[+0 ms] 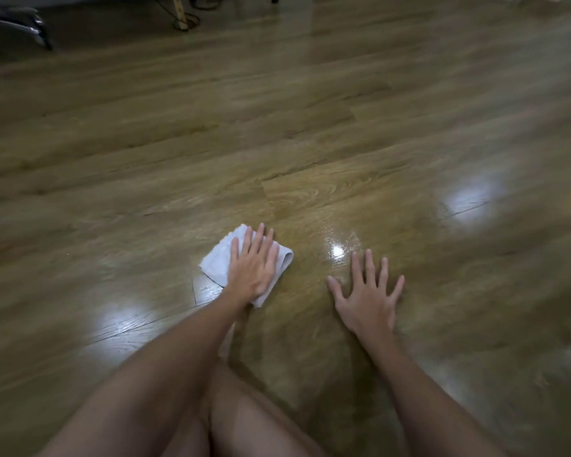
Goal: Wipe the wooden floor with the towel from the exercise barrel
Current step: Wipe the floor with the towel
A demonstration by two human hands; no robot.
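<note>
A small white folded towel [216, 258] lies flat on the wooden floor [310, 143] just left of centre. My left hand [253, 263] presses down on it with straight fingers, covering its right half. My right hand [368, 293] rests flat on the bare floor to the right of the towel, fingers spread, holding nothing. The boards around both hands shine with bright light reflections. The exercise barrel is not in view.
My bare knees [244, 420] are at the bottom edge, under my forearms. A dark metal frame [17, 26] stands at the far left top. A wooden leg with black cables [183, 18] stands at the top centre. Open floor stretches ahead and to the right.
</note>
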